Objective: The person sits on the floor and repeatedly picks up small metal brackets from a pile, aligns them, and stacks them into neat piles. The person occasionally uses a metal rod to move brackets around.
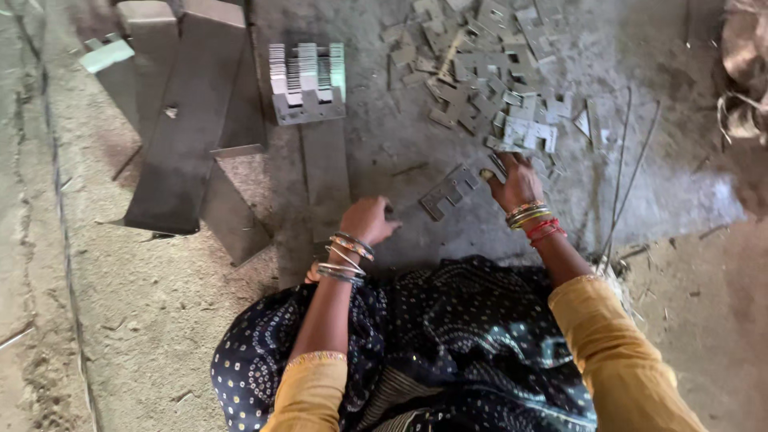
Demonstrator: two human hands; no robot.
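A flat grey E-shaped metal stamping lies on the dusty floor between my hands. My right hand grips its far end, fingers curled at the edge of a loose pile of similar stampings. My left hand rests with fingers curled near the stamping's near end; whether it touches the piece I cannot tell. Both wrists wear bangles.
A neat stack of stampings stands in a metal holder at the upper middle. Long flat metal plates lie to the left. Thin wire rods lie at the right. My dark dotted garment fills the bottom.
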